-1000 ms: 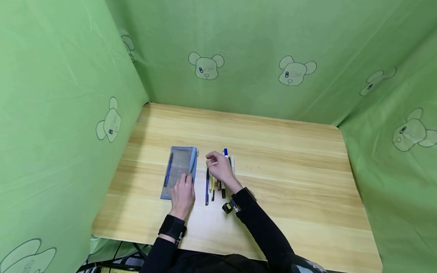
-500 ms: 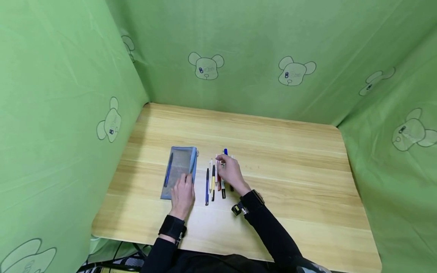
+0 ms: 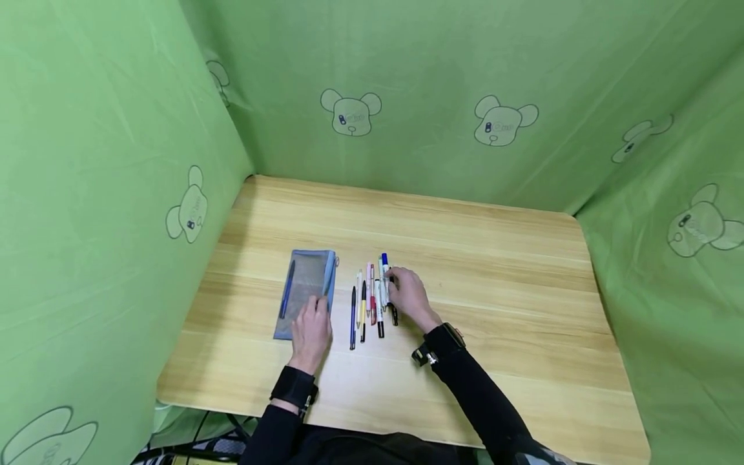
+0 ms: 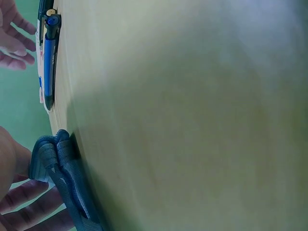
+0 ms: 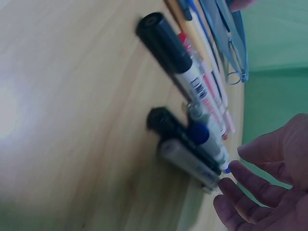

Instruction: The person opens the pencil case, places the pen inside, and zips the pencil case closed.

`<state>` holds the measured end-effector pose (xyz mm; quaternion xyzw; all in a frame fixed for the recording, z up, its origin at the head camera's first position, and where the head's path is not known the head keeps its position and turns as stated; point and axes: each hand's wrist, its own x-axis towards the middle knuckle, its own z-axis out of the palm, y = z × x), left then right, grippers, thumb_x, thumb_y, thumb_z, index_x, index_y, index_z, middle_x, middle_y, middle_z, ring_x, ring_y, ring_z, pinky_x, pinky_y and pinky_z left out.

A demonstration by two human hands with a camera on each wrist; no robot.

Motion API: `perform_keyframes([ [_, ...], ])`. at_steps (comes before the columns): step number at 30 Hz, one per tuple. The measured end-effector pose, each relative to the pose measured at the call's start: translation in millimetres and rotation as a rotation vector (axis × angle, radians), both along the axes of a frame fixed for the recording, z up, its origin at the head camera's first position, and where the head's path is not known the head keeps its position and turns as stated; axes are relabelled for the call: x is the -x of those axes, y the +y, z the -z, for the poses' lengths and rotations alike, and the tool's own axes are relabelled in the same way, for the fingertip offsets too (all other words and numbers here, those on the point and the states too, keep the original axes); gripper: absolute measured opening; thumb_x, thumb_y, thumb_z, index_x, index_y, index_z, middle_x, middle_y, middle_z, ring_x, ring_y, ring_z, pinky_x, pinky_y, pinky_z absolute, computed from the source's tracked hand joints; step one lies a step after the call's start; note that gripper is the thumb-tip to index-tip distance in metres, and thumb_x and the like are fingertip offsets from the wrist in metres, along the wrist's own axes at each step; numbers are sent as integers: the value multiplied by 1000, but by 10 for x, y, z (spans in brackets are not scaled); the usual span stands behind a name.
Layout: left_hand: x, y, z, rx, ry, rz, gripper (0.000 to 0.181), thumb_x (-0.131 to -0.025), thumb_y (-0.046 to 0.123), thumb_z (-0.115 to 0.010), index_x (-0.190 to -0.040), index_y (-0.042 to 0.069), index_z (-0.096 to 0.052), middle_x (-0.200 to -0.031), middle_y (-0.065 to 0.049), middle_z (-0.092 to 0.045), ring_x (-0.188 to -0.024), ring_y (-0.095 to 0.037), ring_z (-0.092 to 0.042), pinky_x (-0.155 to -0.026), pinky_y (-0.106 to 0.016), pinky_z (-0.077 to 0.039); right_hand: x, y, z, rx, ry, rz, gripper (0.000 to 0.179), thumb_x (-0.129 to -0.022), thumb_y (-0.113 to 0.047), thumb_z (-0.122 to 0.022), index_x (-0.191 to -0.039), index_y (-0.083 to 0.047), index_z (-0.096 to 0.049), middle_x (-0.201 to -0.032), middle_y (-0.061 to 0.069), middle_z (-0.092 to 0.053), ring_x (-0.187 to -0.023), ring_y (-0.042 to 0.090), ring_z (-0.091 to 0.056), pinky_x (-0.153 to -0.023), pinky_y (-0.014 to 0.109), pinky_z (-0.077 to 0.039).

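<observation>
A blue mesh pencil case (image 3: 303, 284) with a zip along its right side lies on the table, a blue pen (image 3: 287, 289) showing inside. My left hand (image 3: 310, 329) pinches its zipped edge; the left wrist view shows thumb and fingers on either side of the pencil case (image 4: 72, 178). To its right, several pens and markers lie in a row, including a blue pen (image 3: 352, 318) and a yellow-and-black pen (image 3: 363, 310). At the row's right end is my right hand (image 3: 409, 294). Its fingers are apart, near the tips of dark and white markers (image 5: 187, 163); contact is unclear.
The wooden table (image 3: 494, 310) has green cloth walls (image 3: 430, 129) with bear prints at its back and sides. A black-capped marker (image 5: 166, 43) lies nearer the right wrist camera.
My right hand has moved rightward across the row of pens, uncovering those on the left and middle. My left hand stays at the pencil case.
</observation>
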<state>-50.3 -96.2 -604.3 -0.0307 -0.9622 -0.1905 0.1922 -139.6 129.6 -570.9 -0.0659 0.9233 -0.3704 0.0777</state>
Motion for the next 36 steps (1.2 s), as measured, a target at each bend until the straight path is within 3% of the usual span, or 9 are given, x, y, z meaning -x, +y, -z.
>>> perform_keyframes([
  [2, -2, -1, -1, 2, -1, -2, 17, -91, 1, -66, -107, -3, -68, -94, -15, -66, -67, -28, -64, -45, -34, -55, 1, 29, 24, -11, -5, 5, 31, -91, 2, -60, -121, -3, -68, -125, 18, -69, -100, 32, -64, -104, 50, -54],
  [6, -5, 1, -8, 2, -4, -2, 17, -92, 2, -65, -108, -3, -68, -93, -15, -66, -67, -28, -64, -45, -34, -56, -5, 68, 67, -29, 16, 12, 29, -90, 4, -60, -117, -1, -69, -123, 19, -69, -104, 33, -64, -98, 48, -57],
  [11, -5, 10, 4, -3, -11, -2, 16, -92, 2, -65, -107, -3, -68, -93, -15, -66, -67, -28, -64, -46, -35, -56, -13, 102, 109, -55, 54, 3, 30, -86, 10, -57, -112, 0, -70, -119, 19, -70, -114, 37, -63, -106, 50, -53],
  [23, -7, 16, 36, -13, -16, -8, 19, -91, 0, -66, -109, -2, -69, -99, -15, -67, -76, -32, -69, -49, -39, -60, -30, 178, 113, -163, 78, -44, 46, -68, 23, -57, -106, 1, -72, -121, 19, -67, -116, 37, -60, -110, 46, -52],
  [36, -6, 17, 25, -14, -32, -13, 18, -92, 2, -66, -109, -1, -69, -97, -15, -67, -74, -31, -68, -49, -37, -59, -37, 201, 120, -353, 189, -172, 28, -76, 19, -59, -91, 0, -74, -124, 18, -67, -112, 35, -58, -104, 43, -54],
])
